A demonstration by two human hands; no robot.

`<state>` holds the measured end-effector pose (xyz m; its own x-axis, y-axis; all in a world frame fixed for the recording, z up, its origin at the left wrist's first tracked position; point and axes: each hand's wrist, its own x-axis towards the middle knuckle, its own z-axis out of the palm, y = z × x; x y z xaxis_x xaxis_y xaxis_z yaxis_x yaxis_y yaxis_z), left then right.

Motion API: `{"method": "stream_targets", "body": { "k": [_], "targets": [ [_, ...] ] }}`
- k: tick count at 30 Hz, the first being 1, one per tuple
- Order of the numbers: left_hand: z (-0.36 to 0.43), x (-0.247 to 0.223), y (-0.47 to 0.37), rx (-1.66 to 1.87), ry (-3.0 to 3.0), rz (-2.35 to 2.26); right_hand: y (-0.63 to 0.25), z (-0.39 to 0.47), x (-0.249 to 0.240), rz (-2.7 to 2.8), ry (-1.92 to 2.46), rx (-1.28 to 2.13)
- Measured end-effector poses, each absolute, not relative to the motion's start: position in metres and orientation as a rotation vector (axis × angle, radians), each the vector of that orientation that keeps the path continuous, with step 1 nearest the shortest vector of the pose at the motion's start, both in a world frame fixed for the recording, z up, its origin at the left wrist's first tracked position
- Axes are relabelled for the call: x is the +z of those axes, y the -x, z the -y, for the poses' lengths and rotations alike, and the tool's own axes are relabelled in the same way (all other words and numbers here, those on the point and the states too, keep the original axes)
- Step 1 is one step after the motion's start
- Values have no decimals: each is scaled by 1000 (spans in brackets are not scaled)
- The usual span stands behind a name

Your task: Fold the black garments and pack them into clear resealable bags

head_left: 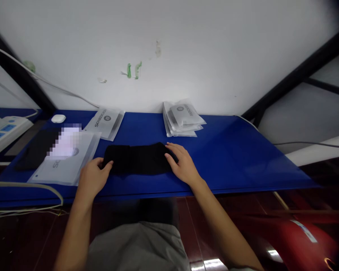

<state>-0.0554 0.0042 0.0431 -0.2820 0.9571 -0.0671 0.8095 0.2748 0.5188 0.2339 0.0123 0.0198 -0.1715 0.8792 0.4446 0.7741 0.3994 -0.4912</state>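
A folded black fabric piece [141, 160] lies stretched sideways across the front of the blue table. My left hand [94, 175] pinches its left end between thumb and fingers. At the opposite end, my right hand [183, 163] grips the fabric, thumb toward the near side and fingers over the far edge. What kind of garment or band it is cannot be made out. Just left of my left hand rests a frosted plastic bag [70, 169] with printed lettering.
Behind the fabric stand a stack of frosted bags [183, 118] and another printed bag [106, 122]. To the left are a white earbud case [58, 119], dark flat cloth [35, 148], a pixelated bright patch and a power strip [8, 130]. The blue table [243, 158] meets a white wall.
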Motion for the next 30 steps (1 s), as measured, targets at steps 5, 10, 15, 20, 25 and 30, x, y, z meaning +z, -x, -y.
{"method": "stream_targets", "body": {
  "k": [5,10,15,20,25,30],
  "targets": [
    [-2,48,46,821,-1523,-2213,-235,-12,19,1956,1411,219],
    [-2,60,30,1124,-1651,-2215,-237,-13,17,1936,1373,218],
    [-2,74,0,1313,-2018,-2044,-238,-12,19,1919,1357,222],
    [-3,82,-42,1236,-2229,-1813,-240,-11,21,1891,1357,216],
    [-5,88,-58,1025,-2158,-1288,-241,-10,24,1765,1363,155],
    [-12,80,-39,990,-2131,-1219,-241,-9,27,1704,1344,130]
  ]
}}
